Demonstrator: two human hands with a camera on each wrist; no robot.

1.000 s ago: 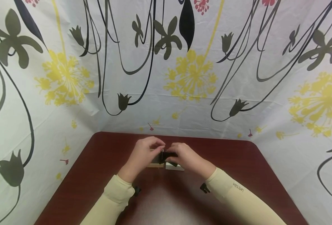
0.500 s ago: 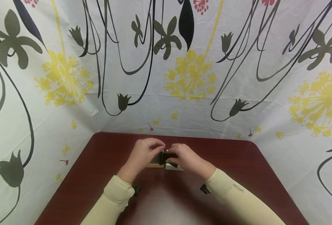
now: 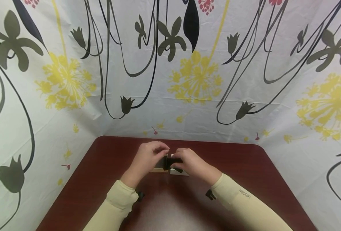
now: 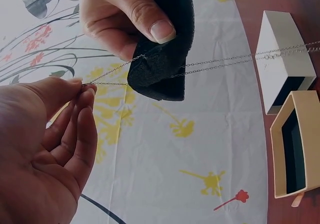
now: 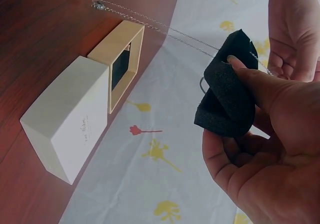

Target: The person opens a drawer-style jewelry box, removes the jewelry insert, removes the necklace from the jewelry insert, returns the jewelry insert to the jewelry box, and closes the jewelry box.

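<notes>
Thumb and fingertips of my left hand [image 4: 55, 144] pinch the end of a thin silver necklace [image 4: 215, 61]. My right hand [image 5: 280, 134] holds a folded black foam pad [image 5: 230, 94], thumb on one side and fingers below. From the left fingertips the two chain strands run to the pad, pass it, and hang on beyond it toward the table. At the far end a small shiny pendant [image 5: 99, 5] shows in the right wrist view. How the chain sits in the pad is partly hidden by the right thumb. In the head view both hands are close together above the boxes.
Below the hands, a tan box [image 5: 107, 46] with a dark inside and a small ribbon tab stands beside a white box [image 5: 67, 114] with faint print. Both rest on the dark red table [image 3: 124, 146]. A flowered curtain [image 3: 147, 83] surrounds the table's back and sides.
</notes>
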